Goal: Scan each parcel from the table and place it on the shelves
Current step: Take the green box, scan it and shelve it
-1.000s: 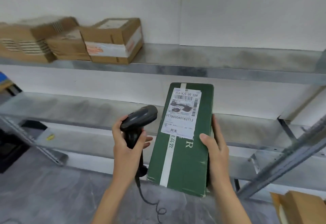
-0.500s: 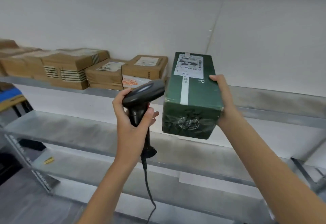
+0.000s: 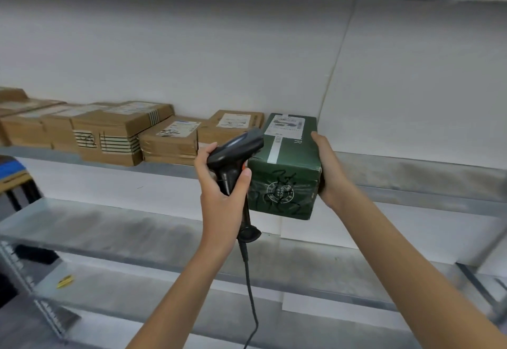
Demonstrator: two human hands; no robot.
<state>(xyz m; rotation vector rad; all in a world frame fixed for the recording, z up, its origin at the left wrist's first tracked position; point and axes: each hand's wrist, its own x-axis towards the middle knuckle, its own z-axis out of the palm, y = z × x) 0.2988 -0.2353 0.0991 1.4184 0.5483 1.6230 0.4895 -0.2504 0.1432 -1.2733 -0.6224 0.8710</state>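
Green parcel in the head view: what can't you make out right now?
- Green parcel: label print too small and blurred; its underside is out of sight, so contact with the shelf is unclear.
- Right hand: fingers hidden behind the parcel.
- Scanner in left hand: cable cut off by the bottom edge.

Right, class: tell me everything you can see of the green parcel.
The green parcel is a long cardboard box with a white stripe and a white shipping label on top, a round emblem and black scribble on its near end. It lies level at shelf height, beside the brown boxes. The right hand grips its right side.
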